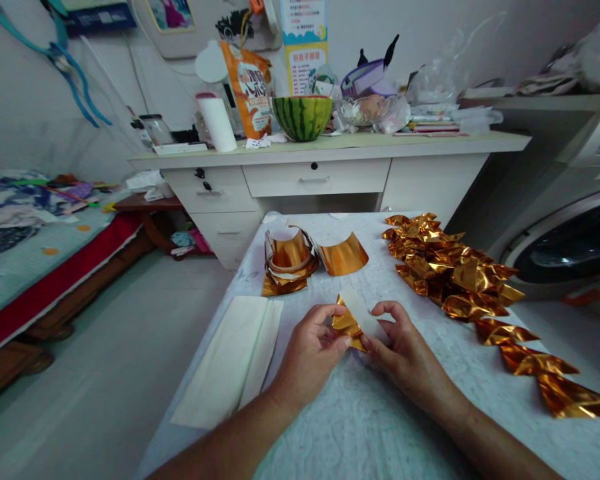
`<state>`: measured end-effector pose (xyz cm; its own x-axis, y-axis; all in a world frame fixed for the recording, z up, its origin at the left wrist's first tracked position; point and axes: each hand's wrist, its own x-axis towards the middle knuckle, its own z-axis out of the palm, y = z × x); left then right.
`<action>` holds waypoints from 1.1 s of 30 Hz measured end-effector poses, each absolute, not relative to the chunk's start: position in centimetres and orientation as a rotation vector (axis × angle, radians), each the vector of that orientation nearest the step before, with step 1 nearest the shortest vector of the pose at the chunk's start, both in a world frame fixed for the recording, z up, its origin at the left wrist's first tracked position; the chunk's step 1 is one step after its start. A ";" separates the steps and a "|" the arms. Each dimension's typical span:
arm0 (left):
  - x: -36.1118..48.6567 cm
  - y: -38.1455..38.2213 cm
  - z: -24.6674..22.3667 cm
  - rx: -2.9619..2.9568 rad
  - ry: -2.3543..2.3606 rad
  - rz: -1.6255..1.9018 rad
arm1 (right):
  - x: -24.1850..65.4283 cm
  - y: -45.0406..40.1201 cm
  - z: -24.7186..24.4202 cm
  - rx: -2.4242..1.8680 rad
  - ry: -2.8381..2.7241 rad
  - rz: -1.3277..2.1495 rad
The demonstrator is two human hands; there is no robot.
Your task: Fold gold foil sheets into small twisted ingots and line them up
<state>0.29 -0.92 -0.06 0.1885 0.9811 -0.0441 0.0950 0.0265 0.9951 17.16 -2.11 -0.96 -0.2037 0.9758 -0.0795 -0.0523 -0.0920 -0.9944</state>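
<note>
Between my two hands is a sheet of gold foil paper (347, 324), white on its back, with one part folded over so the gold side shows. My left hand (315, 343) pinches the gold folded part at its left edge and bottom. With thumb and fingers, my right hand (403, 340) grips the white right side of the same sheet. Just beyond them a curled gold sheet (344, 257) lies by itself. Left of it sits a curled stack of gold sheets (287, 263). A long pile of folded gold paper pieces (450, 273) stretches along the right.
A folded white paper strip (225, 363) lies left on the cloth-covered table (380, 427). Behind stands a white desk (300, 177) bearing a cut watermelon (303, 119) and an orange pouch (250, 90). A washing machine (570, 220) is at right, a bed (55, 260) at left.
</note>
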 end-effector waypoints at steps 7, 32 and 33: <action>-0.5 -0.1 -1.2 1.219 1.048 0.940 | 19.5 -1.9 -0.1 -1.258 -1.617 1.101; -0.6 0.6 -1.8 2.135 1.092 0.715 | 18.8 -1.5 -1.3 -0.992 -2.395 0.639; -0.5 0.6 -1.7 2.140 1.090 0.708 | 18.8 -1.6 -1.3 -0.985 -2.377 0.651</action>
